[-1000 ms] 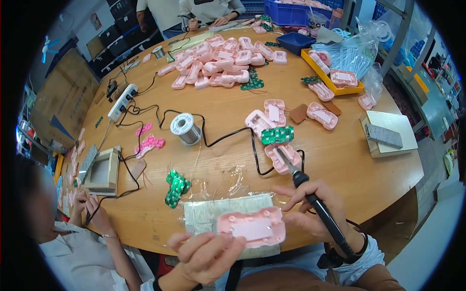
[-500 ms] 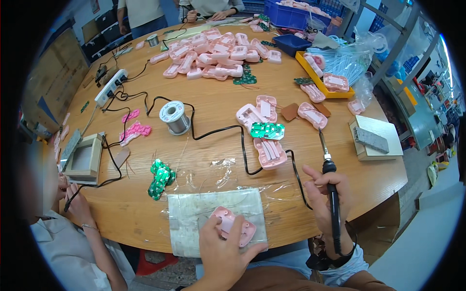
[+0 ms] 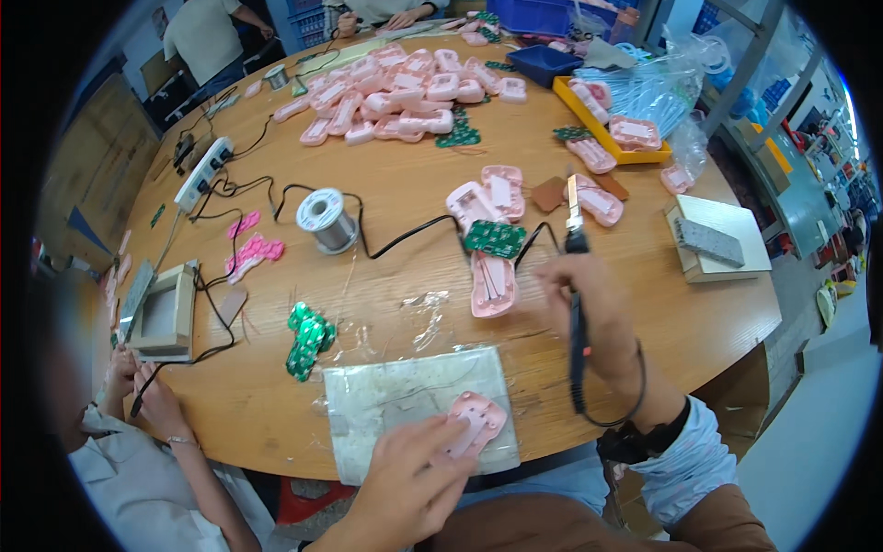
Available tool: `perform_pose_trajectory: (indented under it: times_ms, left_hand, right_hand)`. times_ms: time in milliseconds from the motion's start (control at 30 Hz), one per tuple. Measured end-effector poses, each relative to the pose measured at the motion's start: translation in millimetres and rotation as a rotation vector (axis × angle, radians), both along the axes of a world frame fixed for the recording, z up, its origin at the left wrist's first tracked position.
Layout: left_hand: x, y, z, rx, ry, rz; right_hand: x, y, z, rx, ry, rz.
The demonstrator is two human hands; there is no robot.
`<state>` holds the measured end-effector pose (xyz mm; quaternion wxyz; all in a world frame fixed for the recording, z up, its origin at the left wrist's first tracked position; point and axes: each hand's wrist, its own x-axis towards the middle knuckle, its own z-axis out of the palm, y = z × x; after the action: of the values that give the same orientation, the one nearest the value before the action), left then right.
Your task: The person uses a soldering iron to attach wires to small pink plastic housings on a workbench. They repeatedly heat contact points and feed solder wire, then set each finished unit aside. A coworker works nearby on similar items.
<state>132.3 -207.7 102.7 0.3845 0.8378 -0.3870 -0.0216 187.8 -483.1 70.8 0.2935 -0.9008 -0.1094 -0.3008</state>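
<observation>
My left hand (image 3: 414, 474) has its fingers on a pink plastic shell (image 3: 484, 416), which it holds over a pale work mat (image 3: 368, 405) at the table's near edge. The fingers hide part of the shell. Held in my right hand (image 3: 593, 290) is a soldering iron (image 3: 578, 336), its tip pointing away from me and its cord looping below the wrist. Left of that hand, a green circuit board (image 3: 497, 239) lies across pink shells (image 3: 492, 287) with thin wires. A solder spool (image 3: 326, 221) stands farther left.
A large heap of pink shells (image 3: 395, 92) lies at the back. More green boards (image 3: 308, 340) sit left of the mat. A wooden block with a grey bar (image 3: 708, 241) stands at right, a yellow tray (image 3: 635, 155) behind it. A person's hands (image 3: 156, 396) work at left.
My right hand has moved left and away from me with the soldering iron, its tip now higher up. My left hand has shifted the shell rightward. A standing person at the back has moved left.
</observation>
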Motion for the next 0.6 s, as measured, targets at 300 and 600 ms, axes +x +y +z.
perform_pose_trajectory:
  times_ms: [300, 600]
  left_hand:
    - [46, -24, -37, 0.079, -0.045, 0.298]
    - [20, -11, -4, 0.113, -0.062, 0.358]
  right_hand:
    - [-7, 17, 11, -0.072, 0.114, 0.179]
    - [16, 16, 2, -0.102, -0.038, -0.043]
